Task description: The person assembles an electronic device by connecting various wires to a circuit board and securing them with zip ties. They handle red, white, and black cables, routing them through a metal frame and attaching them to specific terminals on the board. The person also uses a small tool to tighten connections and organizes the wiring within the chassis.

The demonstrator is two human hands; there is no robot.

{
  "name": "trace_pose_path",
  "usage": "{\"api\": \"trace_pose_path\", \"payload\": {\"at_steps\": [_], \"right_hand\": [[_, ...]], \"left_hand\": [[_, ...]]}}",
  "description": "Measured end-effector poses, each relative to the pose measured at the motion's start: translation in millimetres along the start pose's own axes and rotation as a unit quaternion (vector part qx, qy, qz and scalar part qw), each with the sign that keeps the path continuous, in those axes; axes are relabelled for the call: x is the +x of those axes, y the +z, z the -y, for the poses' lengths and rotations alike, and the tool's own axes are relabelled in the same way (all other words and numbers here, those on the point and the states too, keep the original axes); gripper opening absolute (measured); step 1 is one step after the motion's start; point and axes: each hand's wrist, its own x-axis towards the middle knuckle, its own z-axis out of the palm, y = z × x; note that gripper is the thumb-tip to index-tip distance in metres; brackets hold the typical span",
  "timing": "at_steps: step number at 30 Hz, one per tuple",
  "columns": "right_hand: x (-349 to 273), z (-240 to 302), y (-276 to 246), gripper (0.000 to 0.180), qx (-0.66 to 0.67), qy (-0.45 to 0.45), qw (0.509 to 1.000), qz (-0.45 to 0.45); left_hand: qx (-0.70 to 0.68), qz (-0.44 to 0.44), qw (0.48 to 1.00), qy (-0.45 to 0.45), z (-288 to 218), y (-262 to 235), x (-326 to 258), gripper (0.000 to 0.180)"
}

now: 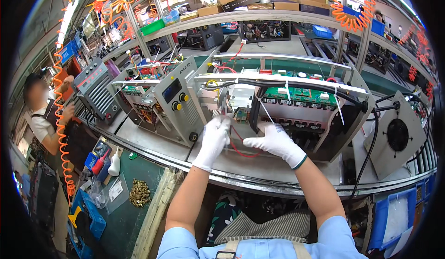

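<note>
Step, I judge: wiring the open chassis (360,83), directly ahead. Left hand (214,140): fingers narrow near the red wire (244,155); contents, I cannot tell. Right hand (276,143): thumb wide, fingertips near the black cable (254,113); grip, I cannot tell. Next, probably: route the red wire.

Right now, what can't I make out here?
Head view:
What the left hand and right hand hold, if anything: the hands themselves hide it.
Parts deep in the open machine: obscured by shadow and black cables.
Brass-coloured pieces: too small to identify.
Orange coiled hose, upper right: top edge cuts it off.
</note>
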Motion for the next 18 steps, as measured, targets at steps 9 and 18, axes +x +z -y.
{"api": "trace_pose_path", "payload": {"at_steps": [9, 18], "right_hand": [[16.8, -23.5, 21.3, 0.042, -0.13, 0.106, 0.985, -0.041], [9.9, -27.6, 56.8, 0.029, 0.144, -0.026, 0.959, -0.242]], "left_hand": [[0.312, 0.133, 0.907, 0.25, -29.2, 32.4, -15.5, 0.012], [0.409, 0.053, 0.889, 0.201, -24.8, -13.8, -11.6, 0.02]]}}
